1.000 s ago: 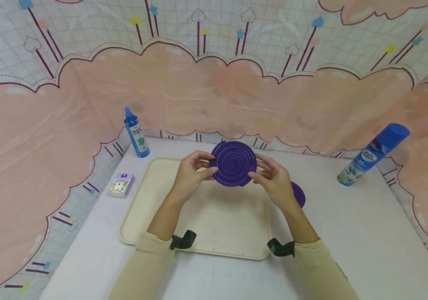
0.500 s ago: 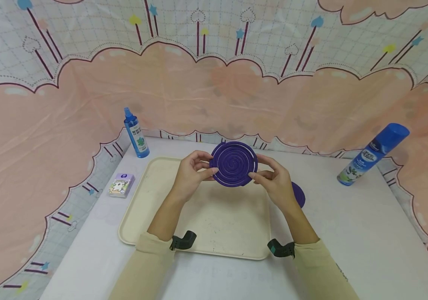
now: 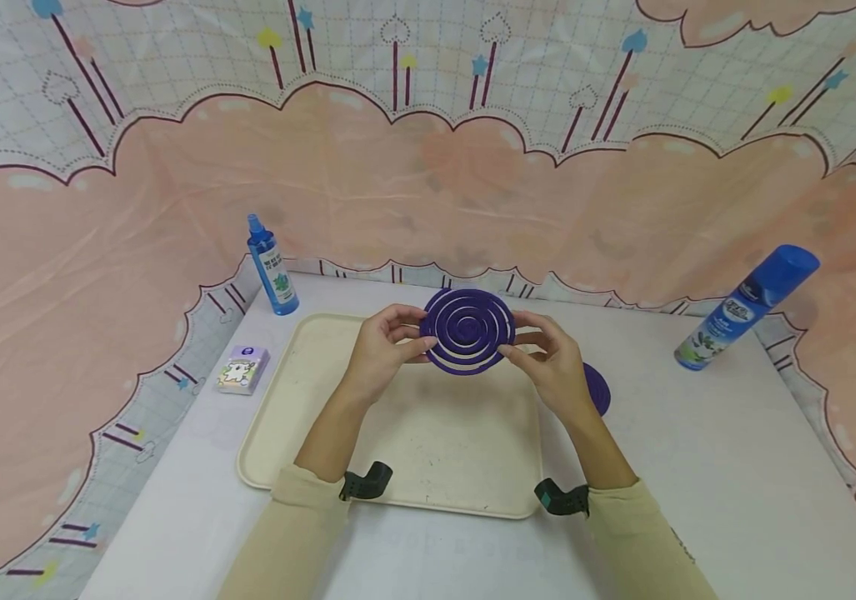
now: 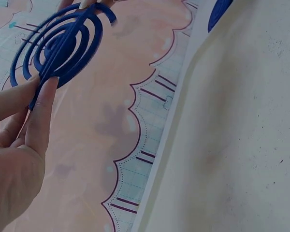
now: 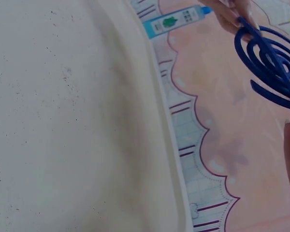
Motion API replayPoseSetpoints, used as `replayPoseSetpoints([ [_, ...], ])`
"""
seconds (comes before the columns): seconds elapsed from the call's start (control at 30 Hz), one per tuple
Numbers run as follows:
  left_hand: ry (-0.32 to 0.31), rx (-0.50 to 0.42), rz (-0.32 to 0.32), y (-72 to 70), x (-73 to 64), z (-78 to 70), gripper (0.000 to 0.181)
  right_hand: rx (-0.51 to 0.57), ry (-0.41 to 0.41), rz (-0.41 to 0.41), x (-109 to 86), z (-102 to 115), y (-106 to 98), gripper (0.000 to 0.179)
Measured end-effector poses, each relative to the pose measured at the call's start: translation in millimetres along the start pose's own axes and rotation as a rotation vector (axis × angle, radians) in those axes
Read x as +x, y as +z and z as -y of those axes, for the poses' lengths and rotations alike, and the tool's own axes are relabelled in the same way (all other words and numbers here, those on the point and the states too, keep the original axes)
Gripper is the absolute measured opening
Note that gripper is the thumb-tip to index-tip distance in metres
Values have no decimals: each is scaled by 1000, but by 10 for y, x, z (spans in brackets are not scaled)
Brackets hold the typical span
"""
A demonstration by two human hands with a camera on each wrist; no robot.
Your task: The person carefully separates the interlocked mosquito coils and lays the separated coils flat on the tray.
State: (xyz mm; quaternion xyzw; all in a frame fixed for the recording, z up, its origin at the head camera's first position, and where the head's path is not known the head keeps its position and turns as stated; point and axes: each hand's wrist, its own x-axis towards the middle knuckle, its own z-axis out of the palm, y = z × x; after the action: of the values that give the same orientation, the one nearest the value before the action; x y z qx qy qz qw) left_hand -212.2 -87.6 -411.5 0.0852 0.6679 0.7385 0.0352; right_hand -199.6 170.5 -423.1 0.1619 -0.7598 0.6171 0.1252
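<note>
Watching through the head view, I see the purple coil (image 3: 467, 330) pinched at both edges near the centre of the frame, lifted above the tray (image 3: 428, 450). My left hand (image 3: 384, 352) has it by the left edge; that grip is nearly closed, thumb on the near face and fingertips behind, parted only by the coil. My right hand (image 3: 551, 360) grasps the right edge, thumb again in front, its grip just as narrow. Gaps show between the turns, and both wrist views show them spreading out of one plane.

Just beside my right wrist, partly hidden, a second coil (image 3: 598, 390) lies on the counter (image 3: 698, 467). The can (image 3: 744, 308) stands at the right of the frame, the spray bottle (image 3: 274, 273) at upper left, and the pack (image 3: 243, 371) below it, beside the tray.
</note>
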Motion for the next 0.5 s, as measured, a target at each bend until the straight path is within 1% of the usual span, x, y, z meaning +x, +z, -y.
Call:
replayPoseSetpoints([
  [0.17, 7, 10, 1, -2, -2, 8, 39, 26, 3, -3, 3, -6, 8, 43],
  [0.37, 9, 7, 4, 1, -5, 12, 39, 0, 12, -18, -7, -35, 13, 40],
  [0.5, 6, 17, 4, 9, -15, 17, 39, 13, 32, -17, -15, -42, 14, 37],
])
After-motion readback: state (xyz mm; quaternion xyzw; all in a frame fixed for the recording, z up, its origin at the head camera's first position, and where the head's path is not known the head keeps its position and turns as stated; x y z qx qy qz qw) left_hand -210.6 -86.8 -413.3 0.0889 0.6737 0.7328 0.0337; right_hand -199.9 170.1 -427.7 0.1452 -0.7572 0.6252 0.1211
